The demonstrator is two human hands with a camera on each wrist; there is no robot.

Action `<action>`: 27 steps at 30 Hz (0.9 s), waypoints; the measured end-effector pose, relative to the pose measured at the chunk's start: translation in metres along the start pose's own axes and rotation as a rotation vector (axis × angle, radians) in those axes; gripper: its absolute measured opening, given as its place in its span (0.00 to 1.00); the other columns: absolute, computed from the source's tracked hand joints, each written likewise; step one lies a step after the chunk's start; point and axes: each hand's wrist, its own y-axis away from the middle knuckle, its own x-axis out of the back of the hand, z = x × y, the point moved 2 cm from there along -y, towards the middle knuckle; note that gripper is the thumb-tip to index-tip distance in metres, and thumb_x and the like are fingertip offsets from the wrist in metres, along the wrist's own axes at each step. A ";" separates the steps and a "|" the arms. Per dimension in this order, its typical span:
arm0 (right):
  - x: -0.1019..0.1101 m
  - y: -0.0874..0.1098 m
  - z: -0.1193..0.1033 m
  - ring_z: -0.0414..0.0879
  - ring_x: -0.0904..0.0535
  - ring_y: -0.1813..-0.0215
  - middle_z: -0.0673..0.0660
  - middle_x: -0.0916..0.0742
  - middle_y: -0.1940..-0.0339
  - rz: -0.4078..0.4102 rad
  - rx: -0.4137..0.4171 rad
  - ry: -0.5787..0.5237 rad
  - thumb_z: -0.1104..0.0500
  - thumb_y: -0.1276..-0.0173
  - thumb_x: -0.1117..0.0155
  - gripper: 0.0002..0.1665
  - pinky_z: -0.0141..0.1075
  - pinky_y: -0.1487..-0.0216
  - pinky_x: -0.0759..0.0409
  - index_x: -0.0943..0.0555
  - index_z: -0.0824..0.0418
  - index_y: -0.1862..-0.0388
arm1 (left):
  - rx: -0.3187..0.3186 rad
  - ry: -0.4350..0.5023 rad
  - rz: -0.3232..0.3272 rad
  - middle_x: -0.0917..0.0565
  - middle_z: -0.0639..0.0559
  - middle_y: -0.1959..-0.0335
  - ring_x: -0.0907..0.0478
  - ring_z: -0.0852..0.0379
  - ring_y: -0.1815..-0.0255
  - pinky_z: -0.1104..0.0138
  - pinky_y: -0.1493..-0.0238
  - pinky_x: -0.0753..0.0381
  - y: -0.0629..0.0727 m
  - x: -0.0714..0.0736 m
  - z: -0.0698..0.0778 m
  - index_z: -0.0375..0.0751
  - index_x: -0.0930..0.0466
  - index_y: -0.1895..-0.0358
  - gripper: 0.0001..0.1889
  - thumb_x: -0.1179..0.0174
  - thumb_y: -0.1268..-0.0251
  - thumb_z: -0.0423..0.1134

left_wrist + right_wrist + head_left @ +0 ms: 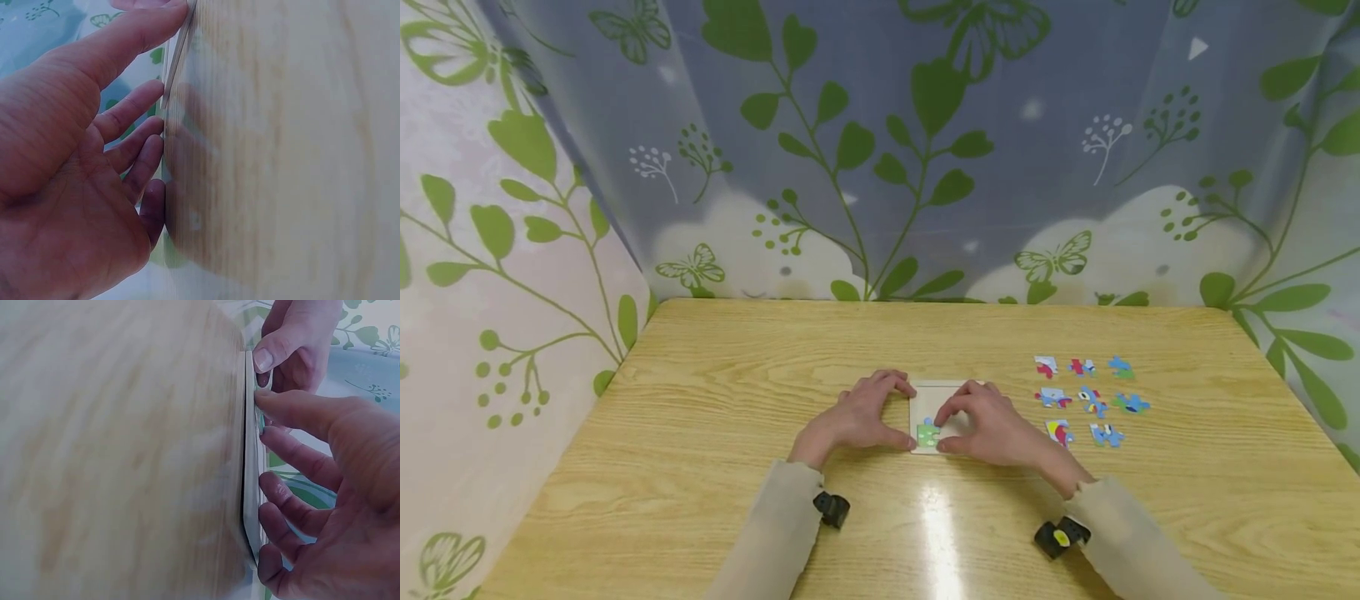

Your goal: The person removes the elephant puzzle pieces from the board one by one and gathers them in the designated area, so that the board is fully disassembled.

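Note:
A shallow white puzzle tray (945, 398) lies on the table in the head view, with a green puzzle piece (928, 435) in its near left corner. My right hand (992, 427) reaches over the tray and pinches that piece between thumb and index finger; its other fingers rest low over the tray in the right wrist view. Along the tray's left edge is my left hand (863, 414), thumb at the near corner and index finger at the far one. In the left wrist view the left thumb (140, 28) touches the tray's rim while the other fingers rest loosely extended on the tabletop.
Several loose puzzle pieces (1092, 402), blue, red, white and yellow, lie in rough rows to the right of the tray. A patterned curtain (880, 208) hangs behind the wooden table (715, 367). Each wrist wears a dark camera (1060, 537).

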 end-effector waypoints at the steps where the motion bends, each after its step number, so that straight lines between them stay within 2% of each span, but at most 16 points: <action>1: 0.000 0.000 0.000 0.51 0.25 0.48 0.53 0.15 0.53 -0.001 0.007 -0.013 0.51 0.40 0.22 0.09 0.55 0.45 0.30 0.12 0.48 0.61 | 0.000 -0.001 -0.001 0.37 0.52 0.21 0.41 0.40 0.20 0.32 0.25 0.47 0.000 0.000 0.000 0.51 0.26 0.34 0.33 0.25 0.43 0.50; 3: 0.001 -0.001 0.001 0.48 0.23 0.51 0.51 0.14 0.56 -0.002 0.029 -0.057 0.55 0.37 0.25 0.07 0.51 0.44 0.27 0.13 0.50 0.61 | -0.001 -0.005 -0.002 0.36 0.52 0.21 0.41 0.40 0.20 0.32 0.25 0.47 0.000 0.000 0.000 0.51 0.26 0.34 0.33 0.24 0.43 0.50; 6: 0.002 -0.001 0.003 0.42 0.20 0.56 0.49 0.12 0.61 -0.016 0.046 -0.148 0.59 0.34 0.28 0.04 0.40 0.46 0.24 0.14 0.55 0.61 | -0.003 -0.008 -0.002 0.36 0.52 0.21 0.41 0.41 0.20 0.32 0.26 0.47 0.000 0.000 0.000 0.52 0.26 0.34 0.34 0.24 0.44 0.51; 10: 0.003 -0.001 0.004 0.39 0.19 0.59 0.50 0.11 0.62 -0.036 0.021 -0.250 0.62 0.32 0.31 0.02 0.32 0.53 0.21 0.14 0.57 0.61 | -0.003 -0.004 -0.001 0.36 0.53 0.21 0.41 0.41 0.20 0.32 0.26 0.47 0.000 -0.001 -0.002 0.52 0.26 0.35 0.34 0.24 0.44 0.51; 15: 0.002 0.000 0.003 0.41 0.17 0.60 0.51 0.11 0.63 -0.052 -0.015 -0.322 0.62 0.31 0.31 0.02 0.32 0.55 0.21 0.14 0.58 0.61 | -0.001 -0.004 0.001 0.37 0.53 0.21 0.42 0.41 0.20 0.32 0.25 0.48 0.000 -0.001 -0.002 0.52 0.26 0.34 0.34 0.24 0.44 0.51; 27: 0.000 -0.002 0.005 0.44 0.16 0.61 0.52 0.11 0.65 -0.063 -0.096 -0.405 0.61 0.31 0.31 0.02 0.37 0.54 0.21 0.14 0.59 0.62 | 0.009 -0.009 0.004 0.36 0.53 0.21 0.41 0.41 0.20 0.31 0.25 0.48 0.000 0.000 -0.001 0.52 0.26 0.35 0.34 0.24 0.45 0.51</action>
